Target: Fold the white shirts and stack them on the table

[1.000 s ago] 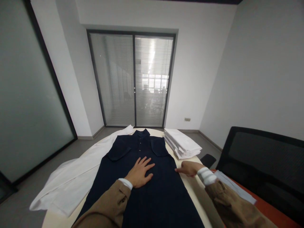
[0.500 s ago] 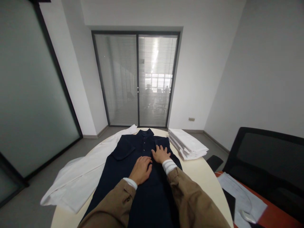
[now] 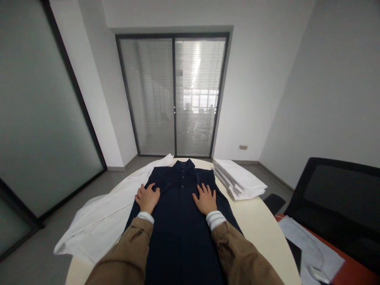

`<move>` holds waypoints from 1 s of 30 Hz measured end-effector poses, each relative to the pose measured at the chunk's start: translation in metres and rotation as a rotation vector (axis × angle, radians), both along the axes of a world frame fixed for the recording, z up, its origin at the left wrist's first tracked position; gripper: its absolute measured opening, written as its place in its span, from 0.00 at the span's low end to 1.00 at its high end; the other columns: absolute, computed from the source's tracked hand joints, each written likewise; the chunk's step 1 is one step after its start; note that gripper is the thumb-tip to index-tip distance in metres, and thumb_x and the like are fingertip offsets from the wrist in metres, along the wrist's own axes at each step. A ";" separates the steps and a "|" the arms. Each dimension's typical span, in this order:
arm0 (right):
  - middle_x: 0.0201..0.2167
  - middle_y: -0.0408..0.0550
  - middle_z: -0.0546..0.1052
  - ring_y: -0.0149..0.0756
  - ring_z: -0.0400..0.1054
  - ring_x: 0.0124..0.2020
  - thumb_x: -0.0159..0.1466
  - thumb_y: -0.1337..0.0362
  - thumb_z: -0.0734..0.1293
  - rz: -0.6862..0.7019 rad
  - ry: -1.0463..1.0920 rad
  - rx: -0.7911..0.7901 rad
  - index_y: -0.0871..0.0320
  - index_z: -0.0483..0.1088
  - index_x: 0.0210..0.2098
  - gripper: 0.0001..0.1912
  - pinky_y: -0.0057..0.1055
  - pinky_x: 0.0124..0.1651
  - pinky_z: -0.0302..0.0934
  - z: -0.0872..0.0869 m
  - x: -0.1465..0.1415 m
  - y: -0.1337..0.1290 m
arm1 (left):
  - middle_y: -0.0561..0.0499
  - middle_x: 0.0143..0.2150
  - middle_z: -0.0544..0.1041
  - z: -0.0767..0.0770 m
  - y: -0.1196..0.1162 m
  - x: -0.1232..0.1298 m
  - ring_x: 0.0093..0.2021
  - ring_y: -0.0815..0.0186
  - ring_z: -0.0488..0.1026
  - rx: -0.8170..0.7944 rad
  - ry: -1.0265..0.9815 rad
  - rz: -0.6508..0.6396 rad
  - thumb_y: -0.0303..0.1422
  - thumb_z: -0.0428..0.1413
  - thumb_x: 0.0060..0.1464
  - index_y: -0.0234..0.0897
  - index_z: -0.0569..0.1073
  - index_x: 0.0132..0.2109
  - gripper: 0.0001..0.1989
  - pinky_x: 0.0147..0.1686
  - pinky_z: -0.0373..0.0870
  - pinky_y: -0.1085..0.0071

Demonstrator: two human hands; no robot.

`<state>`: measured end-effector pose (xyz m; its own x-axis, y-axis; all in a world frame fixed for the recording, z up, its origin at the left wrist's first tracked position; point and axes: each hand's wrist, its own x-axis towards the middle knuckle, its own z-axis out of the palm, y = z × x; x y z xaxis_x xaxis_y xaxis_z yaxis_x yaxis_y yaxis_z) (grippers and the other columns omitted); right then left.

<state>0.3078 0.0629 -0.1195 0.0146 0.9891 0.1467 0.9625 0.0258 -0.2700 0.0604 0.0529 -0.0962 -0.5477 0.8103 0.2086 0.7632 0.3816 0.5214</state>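
Navy button-front garment point(image 3: 181, 237) flat on round table point(image 3: 261, 233), hem cut off by frame. Left hand point(image 3: 147, 198), right hand point(image 3: 204, 200) lie on it, fingers point(image 3: 209, 190) spread, gripping nothing; brown sleeves point(image 3: 124, 253) hide lower front.

Right here, my dark navy button-front shirt point(image 3: 182, 241) lies flat, face-up on the round tabletop point(image 3: 255, 225), collar pointing away, flap chest pockets showing on top.

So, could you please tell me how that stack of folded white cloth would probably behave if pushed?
The folded white cloth stack would probably slide apart rather than move as one block: its edges fan out. The layers look thin, so they'd likely droop when lifted. It sits at the round table's edge, so an outward push might tip it off.
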 end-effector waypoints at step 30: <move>0.71 0.52 0.52 0.52 0.40 0.71 0.68 0.49 0.55 0.019 0.042 -0.018 0.56 0.56 0.68 0.32 0.55 0.68 0.29 0.000 0.004 0.000 | 0.46 0.47 0.75 0.029 -0.011 0.051 0.49 0.59 0.71 0.083 0.328 -0.510 0.23 0.46 0.61 0.40 0.73 0.48 0.15 0.50 0.65 0.66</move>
